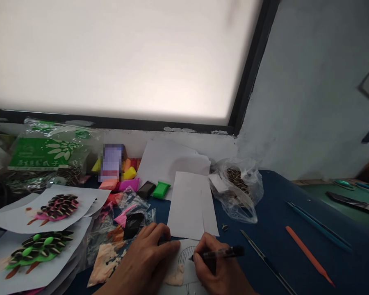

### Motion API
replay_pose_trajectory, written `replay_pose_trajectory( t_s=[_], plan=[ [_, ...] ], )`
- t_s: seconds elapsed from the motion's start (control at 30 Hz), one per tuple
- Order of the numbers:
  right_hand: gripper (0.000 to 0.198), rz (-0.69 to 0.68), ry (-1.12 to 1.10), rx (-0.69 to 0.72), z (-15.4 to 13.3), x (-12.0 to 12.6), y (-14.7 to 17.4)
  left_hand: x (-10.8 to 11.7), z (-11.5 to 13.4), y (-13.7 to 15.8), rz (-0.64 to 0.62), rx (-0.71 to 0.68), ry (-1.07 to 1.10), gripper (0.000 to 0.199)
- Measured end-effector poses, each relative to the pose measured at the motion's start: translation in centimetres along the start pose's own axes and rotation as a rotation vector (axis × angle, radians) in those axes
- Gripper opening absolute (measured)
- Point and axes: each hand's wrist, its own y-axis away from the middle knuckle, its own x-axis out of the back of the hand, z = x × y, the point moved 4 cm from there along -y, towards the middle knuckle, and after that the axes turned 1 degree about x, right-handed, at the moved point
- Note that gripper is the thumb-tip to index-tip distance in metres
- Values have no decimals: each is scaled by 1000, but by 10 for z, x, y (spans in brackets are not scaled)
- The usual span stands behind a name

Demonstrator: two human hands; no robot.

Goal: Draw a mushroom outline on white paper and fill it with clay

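Observation:
My right hand (213, 262) grips a black pen (223, 252), its tip down on a small sheet of white paper (189, 276). That sheet carries a line drawing (187, 256) of a rounded shape filled with short curved strokes. A piece of pale peach clay (175, 278) is stuck on it near the drawing's lower left. My left hand (150, 254) rests at the sheet's left edge with its fingers bent and apart, holding nothing; its fingertips touch the paper. Just beyond both hands lie blank white papers (186, 200).
At left, stacked sheets bear seed-covered hedgehog figures (38, 250). Colourful clay packets (161, 190) and opened wrappers (133, 223) lie behind my left hand. A clear bag of seeds (238, 184) stands at the back. Tweezers (320, 225), an orange tool (309, 254) and a metal tool (266, 262) lie right.

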Motion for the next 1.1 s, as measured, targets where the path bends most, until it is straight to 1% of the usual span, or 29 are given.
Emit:
replay_pose_trajectory(
  t_s=[0.2, 0.37, 0.6, 0.8, 0.93, 1.1],
  plan=[
    [16, -42, 16, 10, 0, -2, 0, 2, 2, -1, -3, -5, 2, 33],
    [16, -69, 10, 21, 3, -3, -2, 2, 1, -2, 36, -22, -6, 32],
    [15, -66, -6, 27, 3, -4, -1, 4, 3, -2, 35, -18, 2, 30],
    [15, -38, 65, 26, 2, -3, -1, 2, 1, 0, -8, 1, 19, 32],
    [15, -54, 38, 32, 2, -3, -1, 0, 0, 0, 7, -7, 11, 34],
    [15, -58, 20, 2, 6, -4, -2, -1, -1, 0, 19, -14, -3, 34]
  ],
)
